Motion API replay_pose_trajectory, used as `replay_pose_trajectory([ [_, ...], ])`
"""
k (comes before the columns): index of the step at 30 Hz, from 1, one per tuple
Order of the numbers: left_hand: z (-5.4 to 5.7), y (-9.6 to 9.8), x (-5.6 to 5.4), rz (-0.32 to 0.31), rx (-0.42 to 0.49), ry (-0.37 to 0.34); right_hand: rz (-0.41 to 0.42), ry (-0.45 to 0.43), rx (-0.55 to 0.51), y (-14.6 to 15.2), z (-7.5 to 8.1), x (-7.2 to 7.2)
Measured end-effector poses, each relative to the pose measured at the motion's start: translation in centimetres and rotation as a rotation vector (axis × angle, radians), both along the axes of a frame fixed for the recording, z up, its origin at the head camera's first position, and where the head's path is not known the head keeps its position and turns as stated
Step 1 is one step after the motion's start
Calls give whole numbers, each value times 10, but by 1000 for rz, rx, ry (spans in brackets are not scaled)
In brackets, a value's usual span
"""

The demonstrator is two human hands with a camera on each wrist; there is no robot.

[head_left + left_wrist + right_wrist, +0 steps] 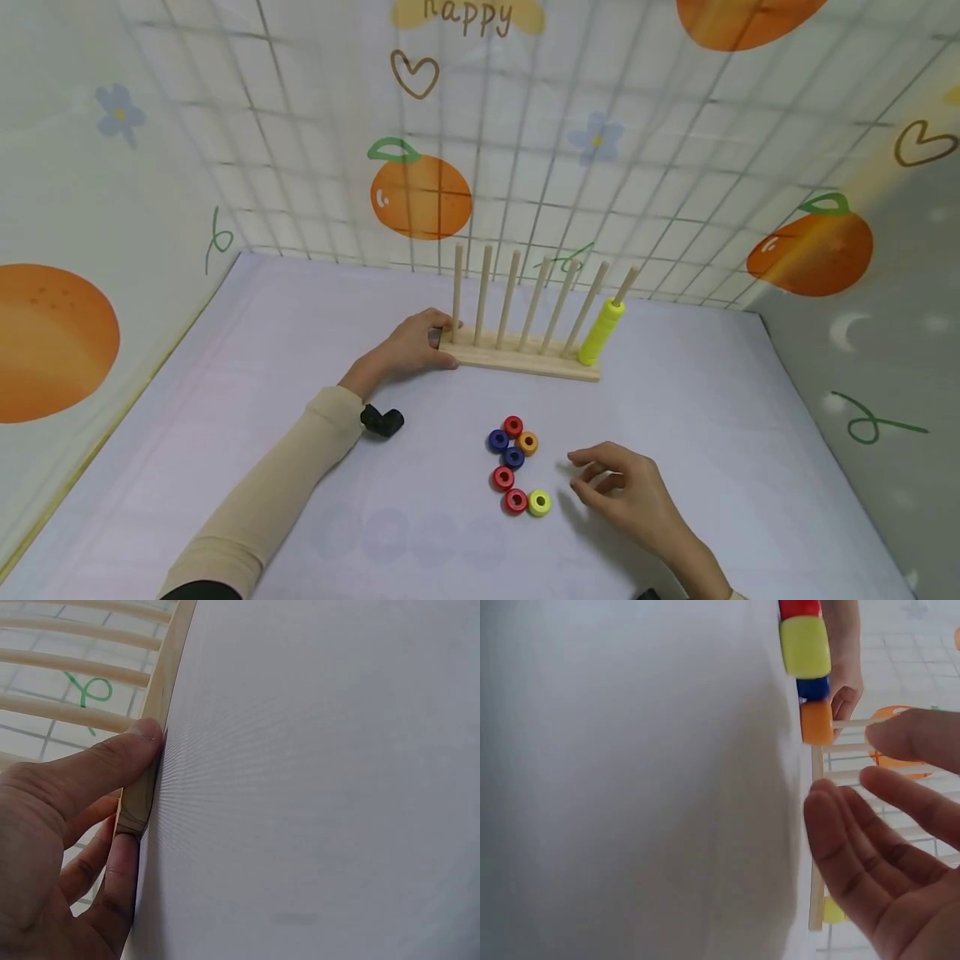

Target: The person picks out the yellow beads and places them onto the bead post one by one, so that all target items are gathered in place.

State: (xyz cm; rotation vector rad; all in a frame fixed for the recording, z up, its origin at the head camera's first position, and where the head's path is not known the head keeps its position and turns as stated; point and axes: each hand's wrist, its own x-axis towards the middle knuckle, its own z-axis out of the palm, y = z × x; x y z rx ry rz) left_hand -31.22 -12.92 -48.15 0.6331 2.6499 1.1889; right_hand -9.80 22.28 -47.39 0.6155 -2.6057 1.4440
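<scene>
My left hand grips the left end of a wooden peg rack, thumb in front and fingers behind. The left wrist view shows the thumb pressed against the base. Upright dowels line the rack, and the rightmost carries a stack of yellow beads. My right hand hovers right of the loose beads, fingers loosely bent, holding nothing. Nearest to it lie a yellow bead and an orange bead. Red beads and blue beads lie beside them on the table.
A white cloth covers the table. Behind the rack stands a wire grid under a sheet printed with oranges. Side walls rise at the left and right edges. A black wrist mount sits at my left cuff.
</scene>
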Motion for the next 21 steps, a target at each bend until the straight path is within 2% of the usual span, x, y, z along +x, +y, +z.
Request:
replay_pose_trajectory([
  [10,-1,-2,-1,4,2,5,48,-74,23,-14,-6,5],
  [18,-2,-2,-2,-7,11,5,97,-16,-1,-27,-9,7],
  [21,-2,-2,-2,-16,15,9,89,-33,13,-31,-9,7],
])
